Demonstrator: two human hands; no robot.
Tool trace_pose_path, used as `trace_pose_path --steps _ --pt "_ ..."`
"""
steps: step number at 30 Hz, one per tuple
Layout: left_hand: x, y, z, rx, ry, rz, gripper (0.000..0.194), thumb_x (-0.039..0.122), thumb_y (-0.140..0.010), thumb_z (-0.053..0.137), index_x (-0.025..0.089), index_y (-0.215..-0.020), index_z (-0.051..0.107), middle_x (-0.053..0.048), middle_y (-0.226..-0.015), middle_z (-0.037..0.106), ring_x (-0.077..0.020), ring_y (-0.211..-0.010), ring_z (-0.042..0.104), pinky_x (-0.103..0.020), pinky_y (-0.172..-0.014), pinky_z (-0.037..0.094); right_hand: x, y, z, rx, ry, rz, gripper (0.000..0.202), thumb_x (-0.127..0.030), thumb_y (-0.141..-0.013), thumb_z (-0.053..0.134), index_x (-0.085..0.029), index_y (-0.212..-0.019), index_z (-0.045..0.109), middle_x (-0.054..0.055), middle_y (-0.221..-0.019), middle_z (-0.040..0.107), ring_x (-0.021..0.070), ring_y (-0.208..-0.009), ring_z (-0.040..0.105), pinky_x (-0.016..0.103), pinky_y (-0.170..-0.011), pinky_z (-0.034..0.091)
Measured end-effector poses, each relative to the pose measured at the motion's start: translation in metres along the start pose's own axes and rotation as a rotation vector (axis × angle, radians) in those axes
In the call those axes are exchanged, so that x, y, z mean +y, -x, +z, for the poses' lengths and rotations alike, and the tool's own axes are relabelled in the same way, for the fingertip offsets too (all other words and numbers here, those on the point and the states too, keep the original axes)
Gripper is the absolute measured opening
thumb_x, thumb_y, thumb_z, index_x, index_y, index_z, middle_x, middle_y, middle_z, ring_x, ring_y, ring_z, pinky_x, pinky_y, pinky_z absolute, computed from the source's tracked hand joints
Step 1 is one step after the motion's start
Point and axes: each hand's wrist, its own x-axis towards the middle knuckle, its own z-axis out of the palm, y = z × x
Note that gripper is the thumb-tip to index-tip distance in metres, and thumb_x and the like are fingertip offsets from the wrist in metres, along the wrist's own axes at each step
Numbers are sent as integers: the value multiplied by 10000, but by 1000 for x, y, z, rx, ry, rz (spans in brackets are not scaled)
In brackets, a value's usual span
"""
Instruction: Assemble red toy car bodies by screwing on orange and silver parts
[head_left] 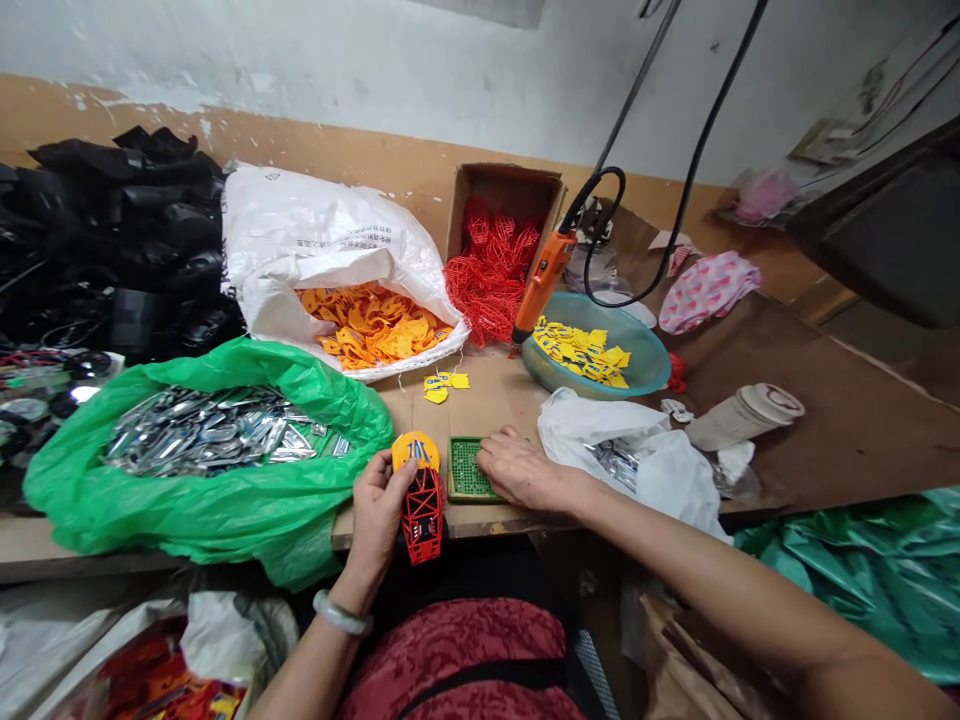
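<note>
Gripping a red lattice piece (424, 515) by its yellow-orange end (409, 445), our left hand (377, 512) is closed, thumb on top, just over the near edge of the tabletop (499, 390). Our right hand (527, 473): fingers bent at the right side of a green tray (466, 468), same edge; whether they pinch anything, we cannot tell. We also list: green bag (199, 510) of silvery pieces (217, 432), near edge, to the left; white sack (322, 210) of orange pieces (367, 322), towards the far edge; teal bowl (658, 368) of yellow pieces (581, 350), right of the sack; orange screwdriver (545, 275), hanging by the bowl's left rim.
</note>
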Motion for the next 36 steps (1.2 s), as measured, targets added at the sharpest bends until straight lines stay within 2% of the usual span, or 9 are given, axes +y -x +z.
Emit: trace_pose_path --steps 6,14,25,28,32,34,36 --pt "-1 -1 -1 2 -3 3 374 456 -717 811 172 -934 700 -13 -824 729 -165 -688 642 -260 -648 508 0 -2 -8 -54 -16 -18 64 -122 -892 513 -163 -891 563 132 -935 627 248 -877 530 406 -882 378" --pt "-1 0 -1 -5 2 0 388 461 -713 814 165 -933 693 -14 -807 722 -158 -662 633 -255 -621 508 1 0 -8 -52 -45 -29 74 -113 -905 492 -168 -912 541 133 -959 626 245 -879 523 436 -936 381" --pt "0 2 -2 -20 5 6 367 451 -720 810 179 -935 689 -23 -845 721 -169 -699 636 -260 -645 504 5 -1 -4 -41 -62 -53 69 -108 -898 510 -154 -929 551 141 -965 614 241 -858 505 378 -854 417" --pt "7 13 -8 -183 -40 3 350 420 -735 803 187 -974 698 -42 -863 727 -190 -710 636 -275 -646 505 5 -2 -2 -33 -67 -53 85 -98 -898 499 -155 -925 556 140 -958 614 242 -856 504 369 -833 419" --pt "21 31 -11 -566 -323 65 241 336 -811 732 201 -1010 726 -61 -894 728 -230 -778 639 -298 -688 494 6 -3 0 -21 -73 -62 85 -104 -907 494 -152 -912 564 136 -945 617 239 -850 510 373 -836 410" --pt "25 35 -7 -685 -476 110 290 295 -831 694 210 -1108 722 -70 -959 735 -253 -838 645 -318 -741 493 6 -4 0 -16 -73 -61 78 -102 -897 503 -145 -910 567 141 -938 621 242 -846 511 382 -838 406" --pt "28 36 -1 -744 -580 139 399 269 -836 674 222 -1232 677 -76 -1044 734 -271 -913 649 -338 -816 485 6 -3 0 -14 -75 -62 85 -96 -897 497 -140 -914 567 143 -939 623 244 -848 512 383 -837 405"
